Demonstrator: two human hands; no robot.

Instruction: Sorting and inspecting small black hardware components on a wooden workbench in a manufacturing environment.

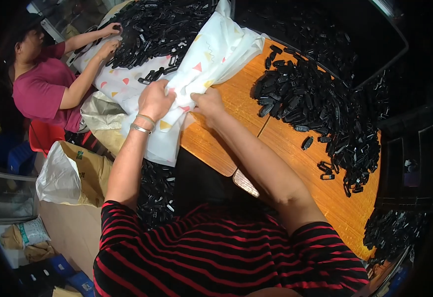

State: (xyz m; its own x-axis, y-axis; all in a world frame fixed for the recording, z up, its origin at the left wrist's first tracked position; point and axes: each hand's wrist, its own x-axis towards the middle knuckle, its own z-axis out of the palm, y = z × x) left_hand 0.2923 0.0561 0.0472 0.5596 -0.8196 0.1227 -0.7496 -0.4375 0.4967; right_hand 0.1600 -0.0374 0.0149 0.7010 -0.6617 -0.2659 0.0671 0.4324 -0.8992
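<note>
1. Sheet, white with coloured shapes (204, 59): bunched over the left part of the desk (209, 143), its lower end hanging past the near edge.
2. Left hand (156, 100): fingers closed on gathered folds.
3. Right hand (209, 103): fingers gripping the sheet just beside the left.
4. Open room: bare wood between the sheet and the right-hand heap of black parts (296, 94).
5. Upper-left heap (149, 29): crowds the sheet's left edge, near a co-worker's hands (109, 40).

Can't read any txt from here: small green mark (80, 155) on brown sack (95, 173), too tiny to make out; white-&-teal bag (34, 231), lower L, too blurry for lettering, tbh.
</note>
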